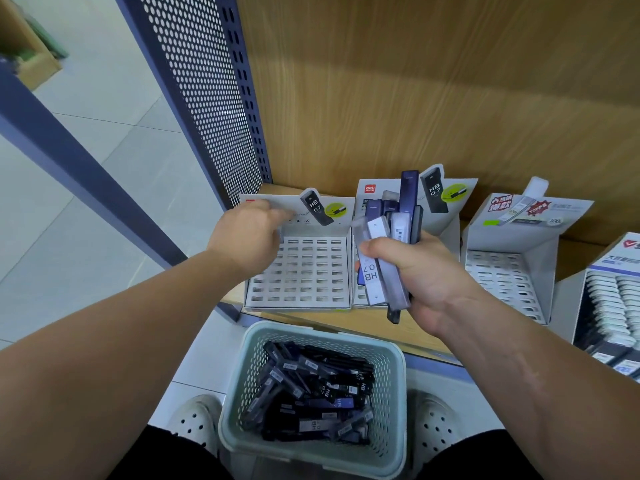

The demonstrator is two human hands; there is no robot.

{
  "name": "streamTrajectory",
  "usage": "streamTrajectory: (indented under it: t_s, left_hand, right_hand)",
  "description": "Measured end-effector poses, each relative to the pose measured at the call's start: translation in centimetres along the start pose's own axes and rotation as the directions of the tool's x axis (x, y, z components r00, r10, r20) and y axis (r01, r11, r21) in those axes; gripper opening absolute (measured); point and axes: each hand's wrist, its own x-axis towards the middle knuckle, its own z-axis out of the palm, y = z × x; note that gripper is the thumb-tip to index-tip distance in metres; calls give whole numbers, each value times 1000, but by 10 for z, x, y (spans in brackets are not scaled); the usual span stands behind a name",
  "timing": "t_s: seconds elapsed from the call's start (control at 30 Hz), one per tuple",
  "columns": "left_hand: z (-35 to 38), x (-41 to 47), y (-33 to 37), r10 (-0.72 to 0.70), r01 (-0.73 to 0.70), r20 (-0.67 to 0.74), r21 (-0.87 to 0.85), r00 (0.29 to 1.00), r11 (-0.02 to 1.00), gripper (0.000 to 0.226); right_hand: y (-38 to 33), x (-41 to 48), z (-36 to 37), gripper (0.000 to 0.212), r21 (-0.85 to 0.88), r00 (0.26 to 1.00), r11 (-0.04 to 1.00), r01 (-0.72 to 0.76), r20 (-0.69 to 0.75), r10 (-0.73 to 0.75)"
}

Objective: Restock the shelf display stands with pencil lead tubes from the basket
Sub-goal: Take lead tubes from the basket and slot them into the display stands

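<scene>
My right hand (420,275) grips a bunch of pencil lead tubes (384,258), dark and translucent, fanned upward in front of the middle display stand (450,192). My left hand (247,233) hovers blurred over the back left corner of the left display stand (301,271), a white slotted tray whose slots are all bare; I cannot tell whether it holds anything. The middle stand holds a few purple tubes (377,207) at its back. A pale green basket (396,375) sits on the floor between my feet, holding several dark tubes (311,386).
A third white slotted stand (509,271) is on the wooden shelf to the right, and a box of packed tubes (609,306) sits at the far right. A perforated blue panel (207,91) bounds the shelf on the left. Tiled floor lies beyond it.
</scene>
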Motion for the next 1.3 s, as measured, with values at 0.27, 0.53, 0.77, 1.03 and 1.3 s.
streamTrajectory:
  t_s: [0.27, 0.53, 0.77, 1.03, 1.3]
  left_hand:
    - [-51, -16, 88, -55, 391, 389, -890, 919, 234, 12]
    - [-59, -18, 91, -87, 379, 375, -925, 923, 39, 7]
    - [-69, -13, 76, -136, 362, 375, -925, 917, -112, 3]
    - [-72, -19, 62, -103, 350, 361, -930, 927, -109, 19]
    - [-61, -33, 81, 260, 389, 471, -867, 843, 311, 71]
  right_hand:
    - [0, -2, 9, 19, 10, 998, 998, 64, 27, -64]
    - [-3, -5, 6, 29, 153, 987, 987, 39, 150, -62]
    - [-9, 1, 3, 8, 209, 997, 975, 77, -17, -75]
    - [-8, 3, 1, 14, 233, 996, 969, 84, -49, -74]
    - [-7, -2, 12, 24, 155, 993, 981, 120, 0, -121]
